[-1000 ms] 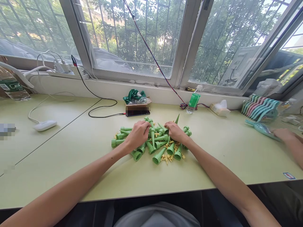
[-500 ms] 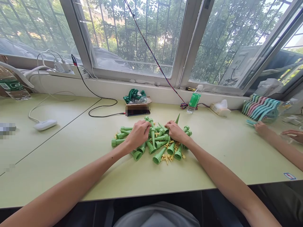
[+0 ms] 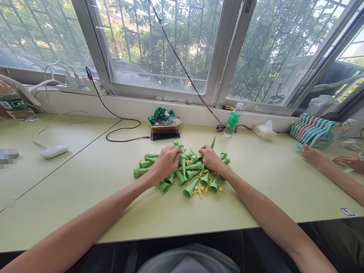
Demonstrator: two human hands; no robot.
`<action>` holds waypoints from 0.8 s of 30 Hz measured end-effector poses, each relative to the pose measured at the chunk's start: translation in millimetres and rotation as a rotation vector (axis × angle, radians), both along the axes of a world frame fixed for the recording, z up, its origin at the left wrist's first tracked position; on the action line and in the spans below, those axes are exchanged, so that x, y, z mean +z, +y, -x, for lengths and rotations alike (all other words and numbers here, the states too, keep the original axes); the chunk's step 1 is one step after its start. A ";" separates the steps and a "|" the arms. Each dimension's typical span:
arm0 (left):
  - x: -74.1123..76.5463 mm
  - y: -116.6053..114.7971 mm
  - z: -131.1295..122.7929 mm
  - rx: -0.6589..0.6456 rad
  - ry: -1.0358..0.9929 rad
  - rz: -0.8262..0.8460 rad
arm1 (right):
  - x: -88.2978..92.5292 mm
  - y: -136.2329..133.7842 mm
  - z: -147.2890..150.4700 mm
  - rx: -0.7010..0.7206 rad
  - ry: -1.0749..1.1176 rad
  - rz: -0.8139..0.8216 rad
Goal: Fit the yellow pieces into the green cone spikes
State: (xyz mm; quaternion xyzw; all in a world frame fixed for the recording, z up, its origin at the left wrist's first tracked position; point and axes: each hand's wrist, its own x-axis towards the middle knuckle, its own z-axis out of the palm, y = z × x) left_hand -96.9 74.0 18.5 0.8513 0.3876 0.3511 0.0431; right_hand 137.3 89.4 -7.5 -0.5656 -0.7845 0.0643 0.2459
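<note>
A heap of green plastic watering spikes [image 3: 190, 188], hollow cones with ribbed collars, lies on the pale table among small yellow plastic pieces [image 3: 197, 190]. Over the heap's left part is my left hand [image 3: 167, 160], its fingers curled together beside a point-down green spike [image 3: 183, 167]. Whatever its fingertips grip is hidden. My right hand [image 3: 211, 157] is at the right part of the heap, thumb and fingers pinched close to the green pieces. I cannot make out what is in that pinch. Behind its knuckles another green spike [image 3: 213, 143] points up.
At the back stand a small carton [image 3: 166, 125] with green plastic, a phone [image 3: 166, 135] on a cable, a water bottle [image 3: 233, 120] and a tissue pack [image 3: 264, 131]. A white mouse-shaped device [image 3: 54, 151] lies left. At right, another person's hands [image 3: 311, 154] work near coloured hangers [image 3: 313, 129].
Both my hands stay almost in place over the heap, with only slight finger movement. The other person's nearer hand has shifted a little to the left.
</note>
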 end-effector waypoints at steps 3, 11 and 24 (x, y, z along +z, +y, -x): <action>-0.3 0.6 -0.5 0.001 0.000 -0.002 | 0.2 -0.1 0.1 -0.005 0.030 -0.036; -0.2 0.1 -0.4 0.009 -0.013 -0.026 | 4.9 -4.5 3.7 0.048 0.161 -0.225; -0.4 -4.3 -3.3 0.000 -0.027 -0.119 | 24.6 -30.4 27.8 0.340 0.253 -0.540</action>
